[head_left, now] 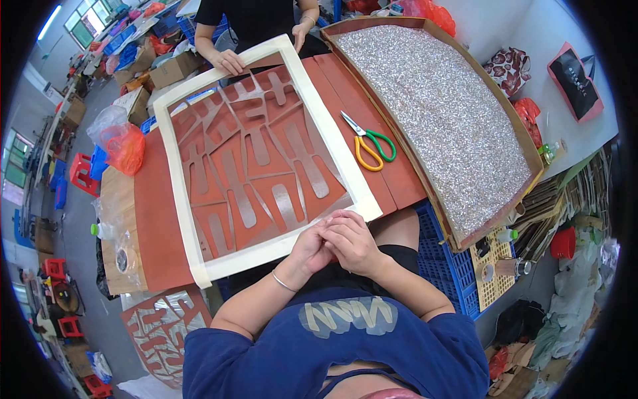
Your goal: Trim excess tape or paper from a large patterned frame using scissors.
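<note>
My left hand (310, 248) and my right hand (353, 241) meet above the near right corner of a white-edged frame (188, 211). Their fingers are closed and pressed against each other; anything between them is too small or hidden. Inside the frame lies a brown sheet with cut-out shapes (240, 174), its pieces long and rounded with slots. A co-worker's hands (230, 62) touch the far side of the frame. To the right of the frame rest scissors (369, 144) with one yellow and one green handle, blades pointing away from me.
A wide tray (430, 174) full of glittery silver granules (444, 110) stands on the right, above a blue crate (446, 269). The red-brown table (156, 199) carries the frame. Another cut-out sheet (166, 330) leans below at the left. A red plastic bag (125, 147) sits at the far left.
</note>
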Tool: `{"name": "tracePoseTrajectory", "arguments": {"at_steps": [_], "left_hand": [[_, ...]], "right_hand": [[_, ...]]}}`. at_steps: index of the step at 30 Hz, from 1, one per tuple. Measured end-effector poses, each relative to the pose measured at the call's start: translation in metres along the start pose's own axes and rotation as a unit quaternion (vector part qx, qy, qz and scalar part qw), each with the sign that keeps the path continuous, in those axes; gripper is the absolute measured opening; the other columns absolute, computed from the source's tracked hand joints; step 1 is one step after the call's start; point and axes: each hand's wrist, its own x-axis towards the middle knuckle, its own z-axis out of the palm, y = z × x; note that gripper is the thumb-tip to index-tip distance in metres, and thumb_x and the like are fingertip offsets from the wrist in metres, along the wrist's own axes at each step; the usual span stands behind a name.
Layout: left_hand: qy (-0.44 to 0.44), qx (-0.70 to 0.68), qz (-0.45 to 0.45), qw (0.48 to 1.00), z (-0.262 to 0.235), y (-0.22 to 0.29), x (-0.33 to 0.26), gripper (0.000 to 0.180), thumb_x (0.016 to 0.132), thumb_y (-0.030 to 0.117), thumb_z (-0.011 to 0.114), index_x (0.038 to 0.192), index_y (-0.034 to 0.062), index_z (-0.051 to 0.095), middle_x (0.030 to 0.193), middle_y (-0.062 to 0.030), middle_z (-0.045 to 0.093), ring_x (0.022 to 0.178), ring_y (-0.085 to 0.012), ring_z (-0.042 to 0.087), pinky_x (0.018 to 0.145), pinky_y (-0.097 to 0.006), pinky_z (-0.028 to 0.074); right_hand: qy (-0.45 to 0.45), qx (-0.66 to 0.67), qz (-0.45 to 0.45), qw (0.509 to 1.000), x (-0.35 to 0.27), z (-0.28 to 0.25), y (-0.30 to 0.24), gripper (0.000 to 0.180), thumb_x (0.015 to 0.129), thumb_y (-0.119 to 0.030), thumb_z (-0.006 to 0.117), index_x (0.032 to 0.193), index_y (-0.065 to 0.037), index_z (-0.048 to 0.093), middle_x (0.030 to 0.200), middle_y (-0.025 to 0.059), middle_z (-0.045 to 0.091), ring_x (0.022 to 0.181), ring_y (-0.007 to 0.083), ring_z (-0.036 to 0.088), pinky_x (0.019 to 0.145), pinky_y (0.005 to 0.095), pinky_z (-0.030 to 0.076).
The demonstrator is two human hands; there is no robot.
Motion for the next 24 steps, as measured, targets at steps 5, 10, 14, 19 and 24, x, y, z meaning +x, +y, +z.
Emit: {"name": "tracePoseTrajectory", "arguments": {"at_steps": [5, 10, 14, 19, 24], "left_hand": [[0.011, -0.028, -0.056, 0.998, -0.002, -0.002, 0.004, 0.026, 0.097, 0.010, 0.030, 0.111, 0.0006, 0.049, 0.098, -0.0078, 0.057, 0.087, -0.0175, 0.060, 0.080, -0.027, 0.053], [0.016, 0.010, -0.090, 0.996, -0.014, -0.013, 0.005, 0.023, 0.097, 0.015, 0.038, 0.112, 0.0020, 0.050, 0.100, -0.0084, 0.057, 0.092, -0.0177, 0.059, 0.082, -0.030, 0.051], [-0.104, -0.066, -0.090, 0.988, -0.046, -0.022, 0.009, 0.019, 0.094, 0.012, 0.045, 0.110, 0.0030, 0.051, 0.101, -0.0058, 0.057, 0.089, -0.0145, 0.059, 0.078, -0.027, 0.051], [-0.025, 0.023, 0.019, 0.999, -0.026, -0.021, 0.001, 0.019, 0.093, 0.008, 0.045, 0.111, 0.0023, 0.048, 0.105, -0.0084, 0.057, 0.094, -0.0161, 0.059, 0.085, -0.029, 0.051], [0.084, 0.034, 0.024, 0.996, -0.027, -0.018, 0.002, 0.017, 0.095, 0.008, 0.040, 0.107, 0.0021, 0.051, 0.103, -0.0089, 0.057, 0.090, -0.0158, 0.058, 0.080, -0.029, 0.051]], "right_hand": [[-0.033, -0.018, -0.021, 0.999, -0.012, -0.005, -0.003, 0.025, 0.072, -0.011, 0.062, 0.095, 0.000, 0.061, 0.090, 0.0097, 0.059, 0.092, 0.0238, 0.058, 0.096, 0.0487, 0.036], [-0.089, -0.020, -0.059, 0.994, -0.023, -0.012, 0.009, 0.021, 0.070, -0.009, 0.064, 0.089, -0.001, 0.061, 0.090, 0.0104, 0.057, 0.094, 0.0239, 0.057, 0.094, 0.0453, 0.039], [-0.077, -0.001, -0.038, 0.996, -0.022, -0.010, 0.009, 0.018, 0.071, -0.008, 0.063, 0.087, -0.002, 0.058, 0.094, 0.0137, 0.056, 0.097, 0.0272, 0.056, 0.094, 0.0460, 0.039], [-0.098, -0.051, -0.029, 0.993, -0.009, -0.006, 0.016, 0.028, 0.076, -0.011, 0.056, 0.102, 0.000, 0.055, 0.106, 0.0166, 0.058, 0.102, 0.0311, 0.055, 0.097, 0.0499, 0.036], [-0.182, -0.084, -0.056, 0.978, -0.014, 0.001, 0.022, 0.037, 0.079, -0.017, 0.050, 0.111, 0.001, 0.054, 0.109, 0.0149, 0.059, 0.105, 0.0304, 0.056, 0.098, 0.0488, 0.036]]}}
